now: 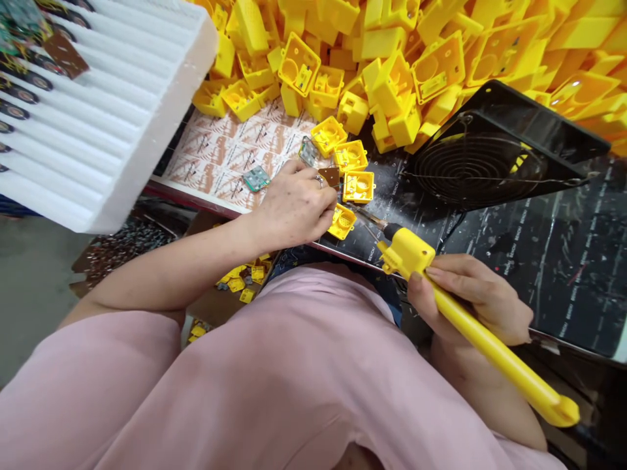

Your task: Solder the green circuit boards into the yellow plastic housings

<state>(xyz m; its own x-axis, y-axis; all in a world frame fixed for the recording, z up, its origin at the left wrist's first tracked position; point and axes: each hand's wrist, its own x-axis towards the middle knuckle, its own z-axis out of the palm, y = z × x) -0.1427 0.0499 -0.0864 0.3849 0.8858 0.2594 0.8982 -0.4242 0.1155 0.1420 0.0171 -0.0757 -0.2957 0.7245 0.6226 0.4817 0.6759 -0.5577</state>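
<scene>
My right hand (470, 297) is wrapped round the yellow handle of a soldering gun (490, 333). The gun's metal tip (368, 215) points left, toward the small open yellow housings beside my left hand. My left hand (298, 202) rests low over the bench edge with its fingers curled down; what they pinch is hidden beneath them. A brown circuit board (329, 176) shows at its fingertips. Close by are a yellow housing (341, 222) with a perforated round patch and another yellow housing (359, 187) holding small parts. A green circuit board (257, 178) lies left of the hand.
A large heap of yellow plastic housings (392, 85) covers the back of the bench. A black fan (480, 156) stands at right on the dark bench mat (553, 261). A white foam tray (142, 98) with wired round parts juts in at upper left.
</scene>
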